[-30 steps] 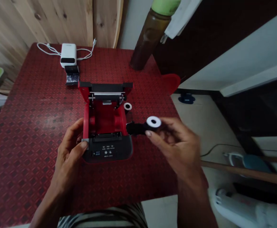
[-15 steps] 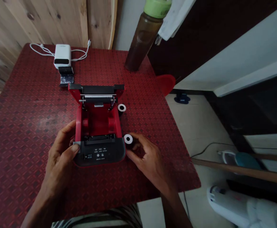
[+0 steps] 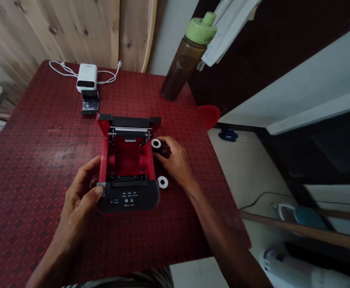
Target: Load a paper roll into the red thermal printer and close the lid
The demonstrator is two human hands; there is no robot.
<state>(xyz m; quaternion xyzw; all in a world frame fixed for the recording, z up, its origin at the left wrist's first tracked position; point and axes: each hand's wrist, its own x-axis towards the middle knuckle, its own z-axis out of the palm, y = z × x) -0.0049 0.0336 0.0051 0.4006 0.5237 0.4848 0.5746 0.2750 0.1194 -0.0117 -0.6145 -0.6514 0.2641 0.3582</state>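
A red and black label printer [image 3: 129,196] sits on the table with its lid [image 3: 131,122] raised and its red inner bay bare. My left hand [image 3: 80,190] grips the printer's left side, thumb on the front corner, the other fingers partly hidden along its wall. Two small upright rolls with white ring-shaped tops stand along the printer's right side. Around the farther roll [image 3: 156,143], my right hand [image 3: 176,162] has its thumb and index finger closed; its other fingers are partly hidden. The nearer roll [image 3: 163,182] stands free beside the front panel.
A white device [image 3: 87,76] with a cable and a dark strip lies at the back left. A tall brown bottle [image 3: 182,66] with a green lid stands at the back right. The table's right edge [image 3: 227,182] borders the floor, near a red stool [image 3: 208,116].
My right hand has gone from the nearer roll to the farther one, leaving the nearer standing. My left hand keeps its hold on the printer. The view has shifted slightly.
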